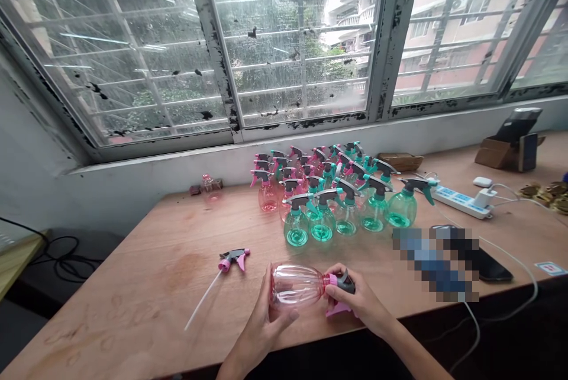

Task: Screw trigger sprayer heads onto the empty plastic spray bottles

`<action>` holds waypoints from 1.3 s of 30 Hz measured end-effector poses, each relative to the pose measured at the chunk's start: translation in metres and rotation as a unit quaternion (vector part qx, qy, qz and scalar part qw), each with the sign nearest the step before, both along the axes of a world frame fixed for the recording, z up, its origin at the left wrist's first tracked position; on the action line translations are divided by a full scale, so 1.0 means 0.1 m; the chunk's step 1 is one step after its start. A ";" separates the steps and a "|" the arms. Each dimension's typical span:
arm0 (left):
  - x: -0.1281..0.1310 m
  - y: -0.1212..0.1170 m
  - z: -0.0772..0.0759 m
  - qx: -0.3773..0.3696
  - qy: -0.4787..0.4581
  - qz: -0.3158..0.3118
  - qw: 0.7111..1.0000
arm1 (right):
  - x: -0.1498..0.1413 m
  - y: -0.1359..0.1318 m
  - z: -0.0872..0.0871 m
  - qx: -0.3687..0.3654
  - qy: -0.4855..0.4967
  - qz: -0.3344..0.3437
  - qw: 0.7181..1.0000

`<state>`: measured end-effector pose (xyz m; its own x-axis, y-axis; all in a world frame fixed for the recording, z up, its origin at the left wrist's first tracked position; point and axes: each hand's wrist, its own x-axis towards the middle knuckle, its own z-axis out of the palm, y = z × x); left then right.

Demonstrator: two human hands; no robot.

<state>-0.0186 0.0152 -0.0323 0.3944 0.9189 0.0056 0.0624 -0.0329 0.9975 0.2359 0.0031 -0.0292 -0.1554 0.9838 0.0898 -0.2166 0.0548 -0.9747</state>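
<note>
My left hand [261, 324] is wrapped round the base of a clear pink spray bottle [296, 285], which lies on its side over the near edge of the wooden table [146, 285]. At the bottle's neck, my right hand [361, 303] grips the grey and pink trigger head [342, 288]. A loose pink trigger head with a long white dip tube [222, 276] lies on the table to the left of my hands.
Several assembled green and pink spray bottles [337, 202] stand in rows at the back of the table. To the right are a white power strip [461, 201], a dark phone [488, 264], cables and a cardboard stand [506, 152]. A window runs behind.
</note>
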 end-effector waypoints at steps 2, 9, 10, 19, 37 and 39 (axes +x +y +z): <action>0.01 0.00 0.01 0.002 0.001 0.002 1.000 | 0.00 0.00 0.00 0.000 -0.001 -0.002 1.000; -0.01 0.01 -0.04 0.051 0.022 0.004 0.998 | 0.00 0.00 0.00 -0.001 -0.005 -0.009 1.000; -0.02 0.01 -0.04 0.052 0.025 0.002 0.998 | 0.00 0.00 -0.01 -0.001 -0.006 -0.009 1.000; 0.01 0.00 0.04 0.008 -0.038 -0.019 0.999 | 0.01 0.00 -0.01 0.005 -0.018 -0.001 1.000; -0.03 -0.02 0.09 0.018 -0.015 -0.028 0.999 | 0.02 -0.05 0.09 -0.013 -0.005 0.031 0.999; -0.03 -0.01 0.08 0.022 -0.001 -0.028 0.999 | 0.02 -0.04 0.08 -0.013 -0.001 0.030 0.999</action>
